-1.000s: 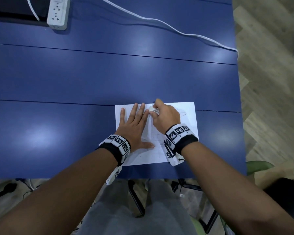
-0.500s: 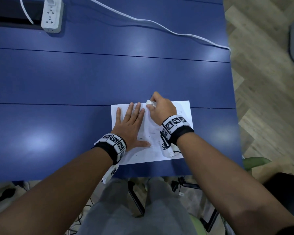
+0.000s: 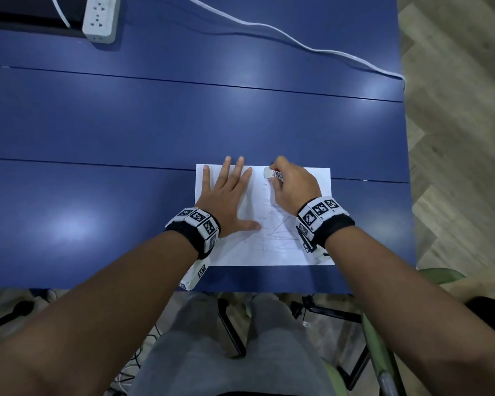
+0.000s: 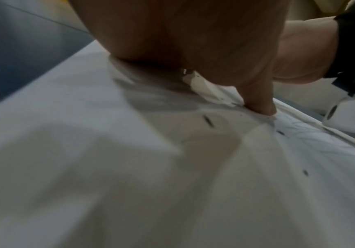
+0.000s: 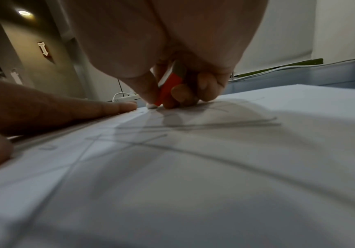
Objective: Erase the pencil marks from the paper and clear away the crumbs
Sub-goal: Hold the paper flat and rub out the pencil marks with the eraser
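Note:
A white sheet of paper (image 3: 269, 252) with grey pencil scribbles (image 3: 277, 232) lies near the front edge of the blue table (image 3: 155, 124). My left hand (image 3: 226, 195) lies flat on the paper's left half, fingers spread. My right hand (image 3: 292, 187) grips a white eraser (image 3: 270, 172) in a barcoded sleeve, its tip pressed on the paper near the far edge. In the right wrist view the eraser (image 5: 168, 87) shows an orange sleeve, pinched between thumb and fingers above pencil lines (image 5: 193, 125). Dark crumbs (image 4: 208, 121) dot the paper (image 4: 130, 167) in the left wrist view.
A white power strip (image 3: 100, 18) sits at the table's far left, and a white cable (image 3: 297, 44) runs across the far side to the right edge. Wooden floor (image 3: 455, 138) lies to the right. A green chair (image 3: 440, 275) is beneath the table's near right.
My right hand has carried the eraser from the paper's middle up to its far edge. My left hand stays flat on the sheet.

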